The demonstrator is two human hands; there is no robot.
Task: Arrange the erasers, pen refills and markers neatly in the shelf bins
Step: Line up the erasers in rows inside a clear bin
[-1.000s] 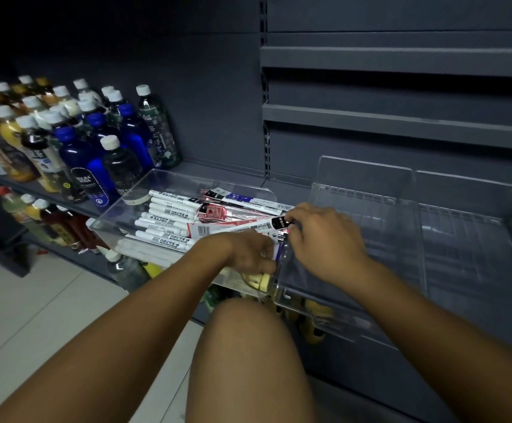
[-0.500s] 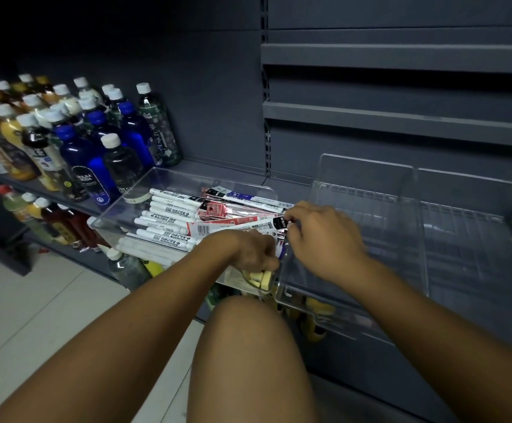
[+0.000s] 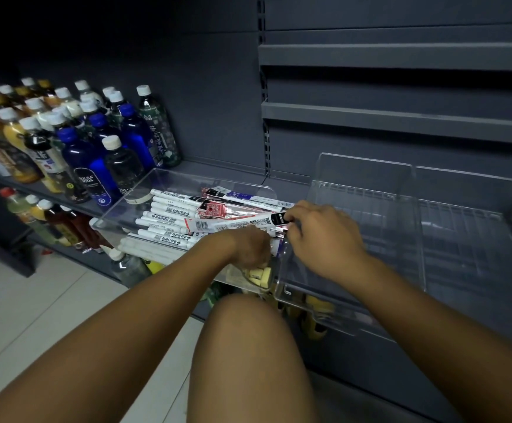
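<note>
Two clear bins stand edge to edge; the right bin [image 3: 382,239] offers open floor at 3 o'clock. The right hand [image 3: 324,236] pinches the refill pack [image 3: 236,222] by its black end, over the left bin [image 3: 120,206]. The left hand [image 3: 248,248] curls downward at 12 o'clock of the erasers [image 3: 259,274]; its grip is hidden.

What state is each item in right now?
Left bin, partly filled.
Right bin, empty.
Markers, lying in rows.
Refill pack, pinched at its end by right hand.
Erasers, loose at the left bin's front.
Left hand, curled, grip hidden.
Bottles, upright, capped.
</note>
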